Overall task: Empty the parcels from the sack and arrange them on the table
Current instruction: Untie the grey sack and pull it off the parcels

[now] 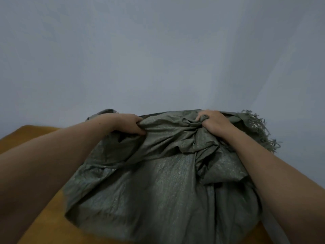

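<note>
A large grey-green woven sack [163, 187] lies bulging in front of me on the orange-brown table [40, 224]. My left hand [128, 125] grips a bunch of the sack's fabric at its far left. My right hand [213, 123] grips a crumpled fold of the same sack at its far right. A frayed edge [260, 131] with loose threads hangs past my right hand. No parcels show; whatever the sack holds is hidden under the fabric.
A plain pale blue-grey wall [158, 50] fills the upper half of the view right behind the sack. The table's far left edge [26, 129] shows beside my left forearm.
</note>
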